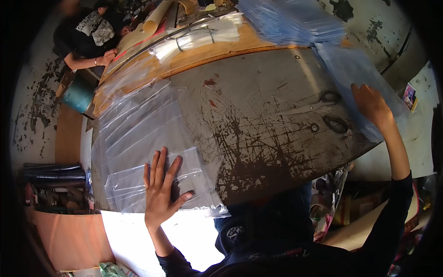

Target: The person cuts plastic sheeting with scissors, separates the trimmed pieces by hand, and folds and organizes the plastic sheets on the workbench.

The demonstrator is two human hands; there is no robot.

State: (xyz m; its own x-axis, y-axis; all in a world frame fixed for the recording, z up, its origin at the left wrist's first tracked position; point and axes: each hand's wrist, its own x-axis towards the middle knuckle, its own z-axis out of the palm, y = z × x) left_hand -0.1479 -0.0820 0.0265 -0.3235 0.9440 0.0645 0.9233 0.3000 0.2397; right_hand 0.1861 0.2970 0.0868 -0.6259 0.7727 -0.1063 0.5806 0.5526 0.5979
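My left hand [162,184] lies spread on a stack of clear plastic sheets [143,124] at the left of the worn table. Under its fingers is a smaller folded clear piece [187,161], close to the table's front edge. On the right, my right hand [370,105] has its fingers curled in on a bluish plastic sheet [339,69] that hangs over the table's right side; the fingertips are partly hidden. Just left of that hand, a pair of scissors [316,108] with black handles lies opened on the tabletop.
The dark tabletop [258,87] is scratched and stained. Behind it, a wooden board [203,57] carries bundled clear strips [184,41] and a pile of bluish plastic sheets [295,21]. A co-worker [87,37] is at the far left, near a rolled sheet [157,18].
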